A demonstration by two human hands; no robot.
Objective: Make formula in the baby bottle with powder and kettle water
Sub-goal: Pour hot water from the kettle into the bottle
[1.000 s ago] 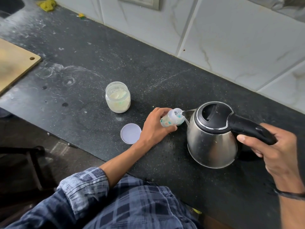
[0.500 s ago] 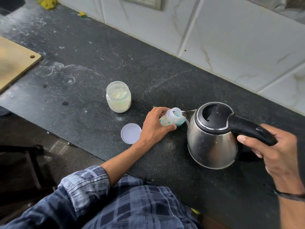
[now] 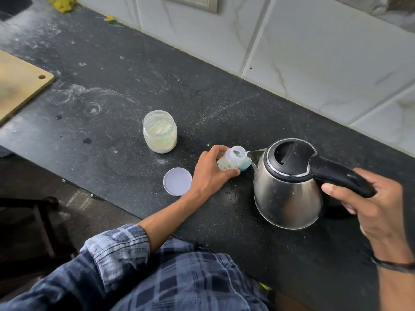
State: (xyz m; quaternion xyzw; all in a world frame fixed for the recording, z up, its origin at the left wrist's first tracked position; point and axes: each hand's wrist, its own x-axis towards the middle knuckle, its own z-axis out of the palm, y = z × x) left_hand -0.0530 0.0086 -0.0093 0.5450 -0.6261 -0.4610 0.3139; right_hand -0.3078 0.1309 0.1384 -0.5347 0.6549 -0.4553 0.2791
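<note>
— Nearest us, on the right, our right hand [image 3: 379,207] is wrapped tight around the black handle of the kettle [image 3: 289,187]. How do we tilt it well?

— Slowly, from the wrist, so we get a thin stream rather than a gush; that mouth looks narrow.

— And the baby bottle [image 3: 233,161]?

— It stands on the dark counter [image 3: 112,153], our left hand [image 3: 211,176] clamped around its body, with the spout right at its open mouth. We hold it firm and upright and keep our fingers below the rim, since the water may be hot.

— Farther back?

— The lid [image 3: 177,181] lies beside our wrist, and the powder jar [image 3: 160,131] stands open beyond, well apart from the pour.
</note>
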